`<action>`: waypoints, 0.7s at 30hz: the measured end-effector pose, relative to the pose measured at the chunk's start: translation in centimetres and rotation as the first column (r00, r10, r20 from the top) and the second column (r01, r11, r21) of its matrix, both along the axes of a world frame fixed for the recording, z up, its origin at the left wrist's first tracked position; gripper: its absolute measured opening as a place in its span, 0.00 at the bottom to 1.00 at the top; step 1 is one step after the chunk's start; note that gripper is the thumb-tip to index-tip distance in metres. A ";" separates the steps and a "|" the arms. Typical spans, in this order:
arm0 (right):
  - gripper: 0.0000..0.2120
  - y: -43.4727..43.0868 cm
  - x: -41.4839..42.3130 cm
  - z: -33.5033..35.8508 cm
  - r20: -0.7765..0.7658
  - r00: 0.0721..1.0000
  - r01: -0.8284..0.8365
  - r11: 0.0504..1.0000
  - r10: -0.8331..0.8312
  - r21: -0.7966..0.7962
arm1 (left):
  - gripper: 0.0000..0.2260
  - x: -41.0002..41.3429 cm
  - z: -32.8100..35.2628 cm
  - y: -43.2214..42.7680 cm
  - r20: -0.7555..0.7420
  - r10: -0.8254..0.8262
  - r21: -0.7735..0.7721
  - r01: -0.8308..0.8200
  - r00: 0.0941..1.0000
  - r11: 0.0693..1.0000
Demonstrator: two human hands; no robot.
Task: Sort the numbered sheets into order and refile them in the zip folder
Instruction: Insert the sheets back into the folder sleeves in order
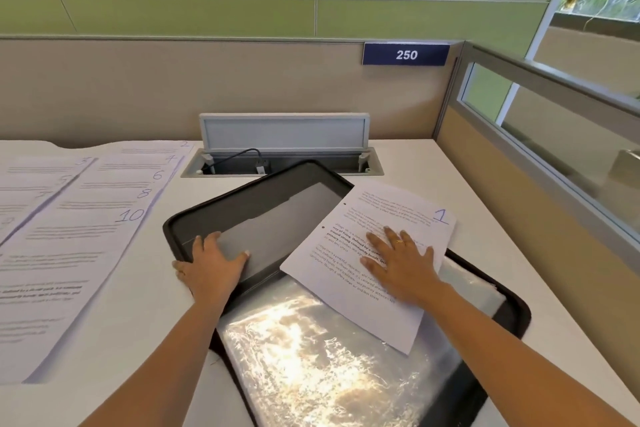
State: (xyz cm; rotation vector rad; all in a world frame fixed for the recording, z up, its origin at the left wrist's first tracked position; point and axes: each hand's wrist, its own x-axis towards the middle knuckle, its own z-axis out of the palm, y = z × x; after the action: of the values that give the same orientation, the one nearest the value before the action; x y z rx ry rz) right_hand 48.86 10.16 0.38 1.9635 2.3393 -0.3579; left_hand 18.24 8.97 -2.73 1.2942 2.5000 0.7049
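Two hands, one open zip folder, ten-odd numbered sheets on a white desk point(467, 191).

Item: zip folder point(249, 192), black, lying open and skewed at the middle of the desk. Far half shows a grey inner panel point(277, 222). Near half carries clear plastic sleeves point(311, 357), glaring with reflected light.

Item: sheet 1 point(398, 211), printed text, blue handwritten "1" at its far right corner. Lies tilted across the right side of the folder, overlapping the grey panel and the sleeves.

Item: right hand point(405, 267), flat on sheet 1, fingers straight and spread, palm down, gripping nothing. Gold ring point(399, 241) on one finger.

Item: left hand point(211, 265), laid on the left rim of the folder's far half, fingers extended onto the grey panel, not curled round anything.

Item: even sheets, one overlapped column at the left of the desk, well apart from the folder; numbers 2, 4, 6, 8 visible, sheet 10 point(69, 270) nearest and on top.

Item: odd sheets point(31, 184), a second overlapped column further left; 3, 5 and 7 legible, lower numbers cut off by the frame edge.

Item: cable box point(282, 163), recessed at the back of the desk, lid point(284, 132) standing open, a black cable inside.

Item: blue sign point(405, 54) reading "250" on the beige partition behind.
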 end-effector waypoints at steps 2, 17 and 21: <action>0.29 -0.1 0.1 0.1 0.004 1.000 0.020 1.000 -0.020 -0.007 | 0.28 0.1 0.2 0.5 0.063 -0.010 0.107 0.004 0.998 0.994; 0.30 0.2 0.5 -0.2 0.085 0.979 0.181 0.982 -0.185 0.044 | 0.21 -0.2 8.3 8.5 0.777 -0.233 0.530 -0.409 0.584 0.742; 0.30 0.3 0.2 -1.1 0.043 0.976 0.207 0.973 -0.213 0.102 | 0.21 0.5 9.9 11.6 0.772 -0.209 0.507 -0.383 0.601 0.772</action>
State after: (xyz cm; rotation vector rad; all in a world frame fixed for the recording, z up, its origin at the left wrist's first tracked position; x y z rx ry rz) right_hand 49.05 10.49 -0.76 2.2435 2.1603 -0.2028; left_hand 18.76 20.53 7.12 0.6723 1.5777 1.8097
